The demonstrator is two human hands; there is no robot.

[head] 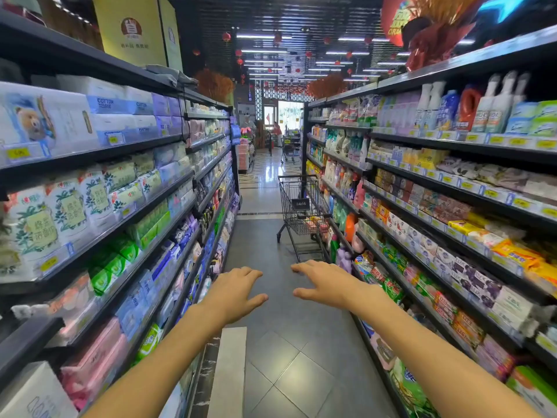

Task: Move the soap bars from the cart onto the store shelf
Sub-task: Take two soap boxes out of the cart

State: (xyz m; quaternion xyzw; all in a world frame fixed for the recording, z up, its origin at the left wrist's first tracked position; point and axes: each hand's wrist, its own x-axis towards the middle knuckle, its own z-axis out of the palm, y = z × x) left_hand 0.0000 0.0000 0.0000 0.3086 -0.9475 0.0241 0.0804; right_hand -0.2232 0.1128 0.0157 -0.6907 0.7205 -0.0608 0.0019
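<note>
While both arms reach forward down the aisle, neither hand holds anything: in the head view the left hand [238, 292] and the right hand [324, 282] hover palm-down over the floor [271, 372], fingers [253, 271] spread and relaxed, well short of the cart [303, 206]. That cart stands further up the aisle, close against the lower edge of the store shelf [452, 224] on the right side. Small packs, pink and yellowish, lie in the bottom of its basket; these look like the soap bars [315, 223], though they are too small to tell for certain. Boxed and wrapped soaps already fill several tiers of the right-hand shelf, with detergent bottles [349, 226] just beyond the cart.

Judged from this, the task is at its very start, in the approach step: nothing has been lifted from the basket yet. The next move calls for walking up to the cart, reaching over its rim, and gripping 1 or 2 bars. After that the person would need a gap among matching packs on the shelf beside it, probably at the middle tiers.
</note>
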